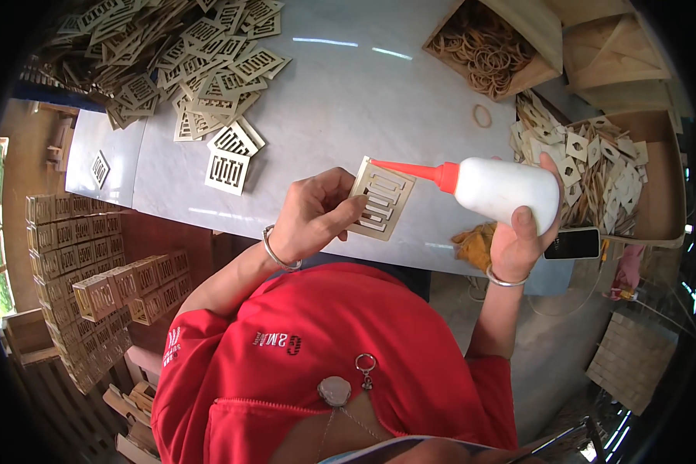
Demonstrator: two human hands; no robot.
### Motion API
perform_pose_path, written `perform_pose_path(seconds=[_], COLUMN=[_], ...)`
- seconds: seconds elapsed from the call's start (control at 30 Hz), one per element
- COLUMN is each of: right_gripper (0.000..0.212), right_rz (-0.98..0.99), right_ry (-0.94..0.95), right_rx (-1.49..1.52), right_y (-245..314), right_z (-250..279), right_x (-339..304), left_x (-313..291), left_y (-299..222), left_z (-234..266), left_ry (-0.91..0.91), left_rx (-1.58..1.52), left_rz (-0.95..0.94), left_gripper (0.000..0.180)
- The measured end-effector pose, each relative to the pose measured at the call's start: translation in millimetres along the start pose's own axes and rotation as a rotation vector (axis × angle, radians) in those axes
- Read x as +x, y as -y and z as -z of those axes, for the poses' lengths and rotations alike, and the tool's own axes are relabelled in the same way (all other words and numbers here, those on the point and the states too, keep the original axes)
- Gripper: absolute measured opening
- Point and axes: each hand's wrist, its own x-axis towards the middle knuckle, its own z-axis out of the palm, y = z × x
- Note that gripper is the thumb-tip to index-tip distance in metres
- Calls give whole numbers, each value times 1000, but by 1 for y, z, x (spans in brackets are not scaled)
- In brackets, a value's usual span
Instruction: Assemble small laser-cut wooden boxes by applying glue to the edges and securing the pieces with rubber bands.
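Between the fingers and thumb of my left hand (315,215) is a thin wooden panel (383,203) with a cut-out lattice pattern, held tilted over the table's near edge. My right hand (522,236) grips a white squeeze bottle (509,189) lying almost level. Its long red nozzle (417,172) points left, and the tip is at the panel's upper corner; whether it touches I cannot tell. To the left, a few loose cut-out panels (226,172) lie beside a large heap of similar panels (201,66).
A wooden box of rubber bands (483,50) stands at the back right, with one loose rubber band (482,116) nearby. Farther right is a box of small wooden pieces (661,170). A phone (572,244) and yellow cloth (474,244) are near my right wrist. Stacked lattice blocks (77,255) rise at left.
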Motion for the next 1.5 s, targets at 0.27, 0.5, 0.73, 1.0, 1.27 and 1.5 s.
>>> perform_pose_path(seconds=[0.27, 0.5, 0.73, 1.0, 1.27, 1.5], right_gripper=[78, 74, 72, 70, 72, 72], right_rz=[65, 86, 83, 94, -28, -78], right_ry=[91, 140, 148, 84, -87, -105], right_rx=[-40, -32, -26, -99, 70, 124], right_y=[4, 8, 9, 9, -5, -11], right_z=[-11, -9, 6, 25, 33, 36], right_x=[3, 4, 3, -3, -9, -9], left_x=[0, -2, -5, -5, -4, -2], left_y=[4, 3, -3, -2, 2, 0], left_z=[6, 8, 10, 12, 11, 8], left_ry=[1, 12, 19, 10, 31, 42], left_rx=[-18, -60, -79, -152, -383, -470], left_rz=[-16, -15, 6, -18, 62, 88], left_gripper=[15, 16, 16, 15, 13, 11])
